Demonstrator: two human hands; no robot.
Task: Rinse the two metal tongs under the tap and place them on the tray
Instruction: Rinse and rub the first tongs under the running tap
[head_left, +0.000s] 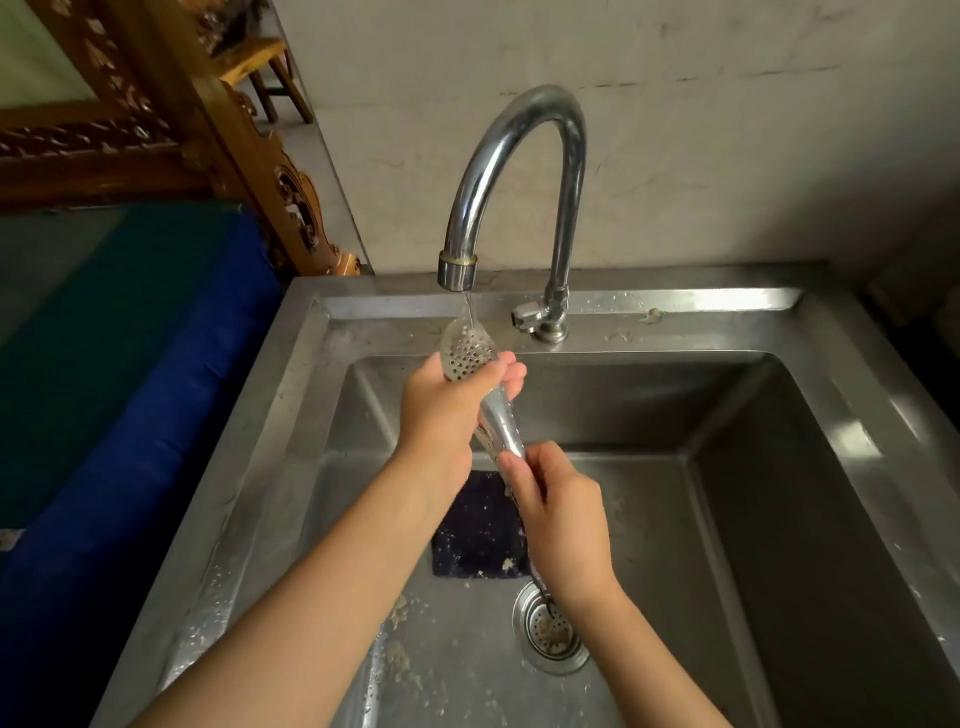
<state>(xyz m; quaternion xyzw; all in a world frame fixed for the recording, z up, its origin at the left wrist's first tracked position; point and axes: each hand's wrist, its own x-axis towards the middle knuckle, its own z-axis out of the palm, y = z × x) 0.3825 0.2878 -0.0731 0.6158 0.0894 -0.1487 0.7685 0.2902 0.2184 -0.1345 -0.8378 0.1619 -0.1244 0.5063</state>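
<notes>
One pair of metal tongs (501, 428) with a perforated spoon-shaped head is held tilted under the chrome tap (511, 171). A thin stream of water falls from the spout onto the perforated head. My left hand (447, 415) grips the tongs just below the head. My right hand (558, 519) is closed around the handle end, lower and to the right. A second pair of tongs and the tray are not in view.
The steel sink (779, 322) has a dark cloth (475, 535) on its floor and a round drain strainer (550, 629) with food bits around it. A blue and green covered surface (119, 364) lies to the left. Carved wooden furniture (218, 130) stands behind it.
</notes>
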